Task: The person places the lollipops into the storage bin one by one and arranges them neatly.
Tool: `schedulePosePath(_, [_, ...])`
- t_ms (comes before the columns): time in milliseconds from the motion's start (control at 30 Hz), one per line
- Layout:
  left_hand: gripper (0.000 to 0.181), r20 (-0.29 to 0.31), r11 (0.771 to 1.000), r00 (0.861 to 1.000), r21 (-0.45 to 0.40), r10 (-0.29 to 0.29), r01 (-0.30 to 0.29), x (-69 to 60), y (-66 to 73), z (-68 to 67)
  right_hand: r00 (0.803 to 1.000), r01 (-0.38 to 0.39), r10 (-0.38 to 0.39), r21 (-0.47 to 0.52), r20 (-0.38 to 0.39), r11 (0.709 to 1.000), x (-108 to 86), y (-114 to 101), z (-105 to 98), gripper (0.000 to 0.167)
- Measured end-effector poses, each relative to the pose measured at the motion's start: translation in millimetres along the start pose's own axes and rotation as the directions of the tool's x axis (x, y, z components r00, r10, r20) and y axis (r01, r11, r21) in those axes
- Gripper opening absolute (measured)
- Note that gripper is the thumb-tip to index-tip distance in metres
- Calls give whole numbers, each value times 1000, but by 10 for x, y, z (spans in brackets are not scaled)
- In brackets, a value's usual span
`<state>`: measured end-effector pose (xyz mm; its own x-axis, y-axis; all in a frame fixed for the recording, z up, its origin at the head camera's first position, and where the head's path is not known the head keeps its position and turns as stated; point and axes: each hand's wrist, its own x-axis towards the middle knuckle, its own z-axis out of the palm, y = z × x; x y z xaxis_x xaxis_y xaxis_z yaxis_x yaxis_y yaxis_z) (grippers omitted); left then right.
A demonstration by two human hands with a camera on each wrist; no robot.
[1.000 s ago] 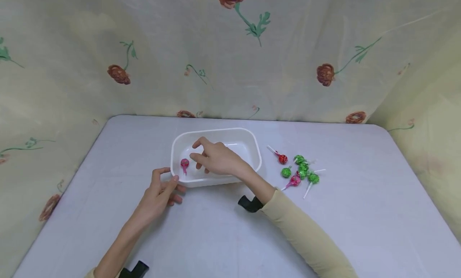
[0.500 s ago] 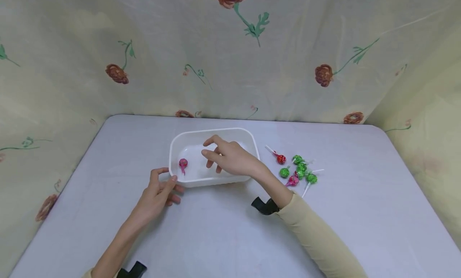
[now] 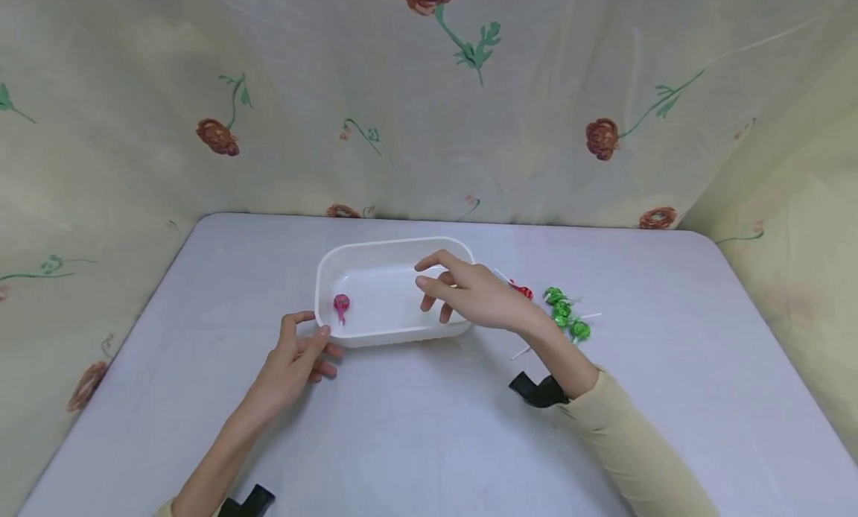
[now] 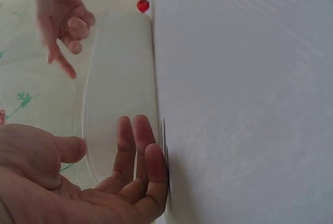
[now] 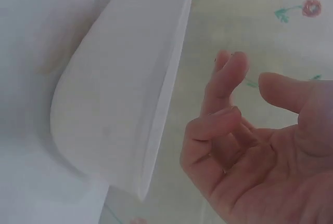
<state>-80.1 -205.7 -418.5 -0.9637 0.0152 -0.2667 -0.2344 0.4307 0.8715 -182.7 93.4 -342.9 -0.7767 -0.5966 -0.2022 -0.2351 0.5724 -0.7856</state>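
Note:
A white plastic tray point(image 3: 395, 336) rests on the table. One pink-wrapped lollipop point(image 3: 341, 305) lies inside near its left end. At the tray's front left corner, my left hand point(image 3: 295, 360) holds the rim, with the thumb on the edge and other fingers along the outer wall. My right hand point(image 3: 469, 293) hovers over the tray's right end, its fingers loosely bent and nothing in them. From the right wrist view, that same hand point(image 5: 250, 146) appears apart from the tray wall point(image 5: 114, 89).
Right of the tray are a red lollipop point(image 3: 523, 290) and several green lollipops point(image 3: 561, 311), partly hidden by my right hand and forearm. A white cloth covers the table point(image 3: 415, 442). Flower-patterned curtain point(image 3: 302, 92) hangs behind it.
My right hand has moved right across the tray, from near the pink lollipop to the right end, and now hides some loose lollipops. The left hand stays on the corner.

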Motion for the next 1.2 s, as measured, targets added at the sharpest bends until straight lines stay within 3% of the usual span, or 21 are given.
schedulePosePath(433, [57, 3, 1000, 1000, -7, 0, 0, -10, 6, -12, 995, -87, 86, -30, -44, 996, -372, 431, -201, 47])
schedulePosePath(667, [57, 5, 1000, 1000, -10, -1, 1, 0, -1, -8, 984, -153, 155, 32, -83, 988, -544, 728, -253, 51])
schedulePosePath(1000, [57, 6, 1000, 1000, -3, -8, 8, -1, -27, -13, 966, -220, 218, 2, -137, 975, -618, 932, -317, 49])
schedulePosePath(1200, [57, 7, 1000, 1000, 2, -5, 5, 10, -21, -3, 959, -240, 223, -85, -175, 967, -654, 993, -366, 41])
